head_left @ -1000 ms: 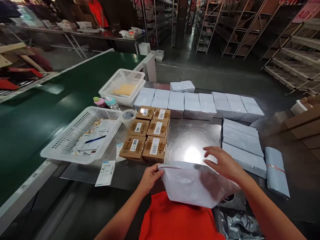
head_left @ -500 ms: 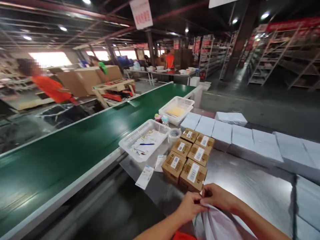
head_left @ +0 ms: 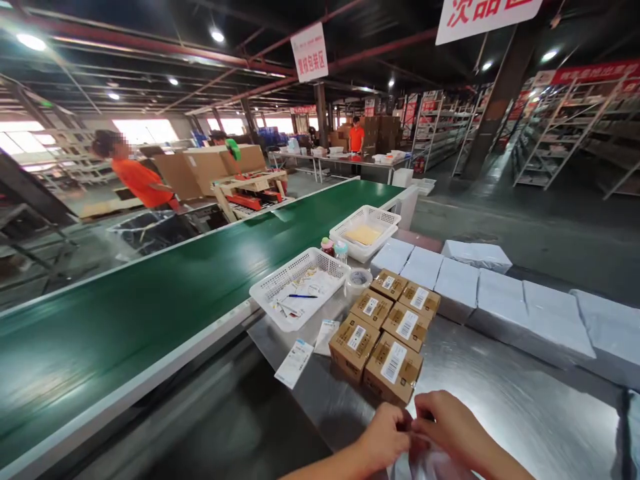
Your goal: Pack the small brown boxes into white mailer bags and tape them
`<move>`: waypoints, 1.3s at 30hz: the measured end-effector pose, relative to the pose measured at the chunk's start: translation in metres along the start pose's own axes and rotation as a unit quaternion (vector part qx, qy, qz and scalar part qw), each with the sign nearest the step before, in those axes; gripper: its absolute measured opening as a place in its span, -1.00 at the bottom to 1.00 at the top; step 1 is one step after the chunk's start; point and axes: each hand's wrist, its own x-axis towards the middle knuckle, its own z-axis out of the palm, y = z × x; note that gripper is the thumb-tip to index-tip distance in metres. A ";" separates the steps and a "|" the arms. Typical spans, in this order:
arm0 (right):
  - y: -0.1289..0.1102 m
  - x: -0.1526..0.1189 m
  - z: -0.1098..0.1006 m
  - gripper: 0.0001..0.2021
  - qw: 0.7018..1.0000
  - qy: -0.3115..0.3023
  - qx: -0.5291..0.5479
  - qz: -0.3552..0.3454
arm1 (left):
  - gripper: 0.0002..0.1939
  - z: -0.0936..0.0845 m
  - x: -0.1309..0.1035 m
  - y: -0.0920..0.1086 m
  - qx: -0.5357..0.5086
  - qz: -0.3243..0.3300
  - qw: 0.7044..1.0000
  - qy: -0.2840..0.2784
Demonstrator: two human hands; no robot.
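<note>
My left hand [head_left: 384,437] and my right hand [head_left: 443,417] meet at the bottom of the view, fingers pinched on the edge of a pale, thin plastic bag [head_left: 433,461]. Much of the bag is cut off by the lower frame edge. Just beyond my fingers, small brown cardboard boxes [head_left: 394,363] with white barcode labels stand in two rows on the metal table [head_left: 480,380]. Left of them lie two white paper slips [head_left: 295,363]. A roll of clear tape [head_left: 359,280] sits beside the far boxes.
White wrapped packages [head_left: 503,293] line the table's far right side. A white basket [head_left: 260,293] holds papers and a blue pen; stacked baskets [head_left: 393,220] stand behind it. A green conveyor belt [head_left: 200,280] runs along the left. Beyond it is a person in orange [head_left: 137,180].
The camera view has shifted, so the table and boxes appear slightly lower and farther right. Both hands still pinch the bag, which now shows less in the frame.
</note>
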 end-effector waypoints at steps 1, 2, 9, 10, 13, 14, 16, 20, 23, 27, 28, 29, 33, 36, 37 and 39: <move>0.002 -0.001 -0.002 -0.86 1.000 0.016 -0.009 -0.005 | -0.57 0.000 0.000 0.000 -0.007 0.000 1.000 -0.001; 0.005 -0.002 -0.004 -0.85 1.000 0.026 -0.004 -0.010 | -0.57 0.000 -0.001 0.001 -0.012 0.003 1.000 0.002; 0.016 -0.006 0.008 -0.91 0.967 -0.060 0.249 -0.012 | -0.63 0.002 -0.018 0.002 0.008 0.074 0.996 0.055; 0.017 -0.006 0.011 -0.91 0.954 -0.079 0.290 0.015 | -0.63 0.001 -0.019 0.000 -0.002 0.074 0.996 0.052; 0.017 -0.009 0.019 -0.89 0.922 -0.111 0.357 0.096 | -0.63 -0.001 -0.023 -0.005 -0.031 0.069 0.996 0.047; 0.017 -0.011 0.021 -0.89 0.918 -0.110 0.363 0.112 | -0.64 -0.001 -0.024 -0.007 -0.037 0.067 0.996 0.047; 0.016 -0.013 0.022 -0.87 0.916 -0.107 0.366 0.122 | -0.64 0.000 -0.025 -0.009 -0.043 0.064 0.995 0.056; 0.017 -0.013 0.019 -0.85 0.902 -0.161 0.388 0.098 | -0.62 0.004 -0.025 -0.008 -0.068 0.081 0.992 0.074; 0.019 -0.010 0.019 -0.86 0.891 -0.181 0.408 0.081 | -0.64 0.005 -0.024 -0.003 -0.080 0.085 0.992 0.056; 0.021 -0.006 0.021 -0.89 0.891 -0.152 0.423 0.069 | -0.70 0.003 -0.025 0.000 -0.029 0.077 0.996 0.012; 0.021 -0.006 0.022 -0.91 0.893 -0.143 0.421 0.071 | -0.70 0.002 -0.025 0.000 -0.014 0.083 0.996 0.013; 0.021 -0.006 0.022 -0.91 0.896 -0.138 0.417 0.073 | -0.69 0.000 -0.025 -0.001 -0.002 0.088 0.996 0.019; 0.023 -0.006 0.023 -0.85 0.911 -0.115 0.393 0.047 | -0.67 -0.003 -0.027 -0.002 0.019 0.097 0.994 0.046; 0.025 -0.005 0.026 -0.85 0.922 -0.091 0.377 0.008 | -0.68 -0.002 -0.028 0.001 0.012 0.097 0.994 0.040; 0.026 -0.005 0.028 -0.90 0.920 -0.093 0.380 0.001 | -0.69 -0.001 -0.028 0.003 0.008 0.095 0.995 0.034; 0.028 -0.004 0.031 -0.92 0.909 -0.104 0.404 -0.011 | -0.71 0.000 -0.028 0.006 0.006 0.094 0.995 0.026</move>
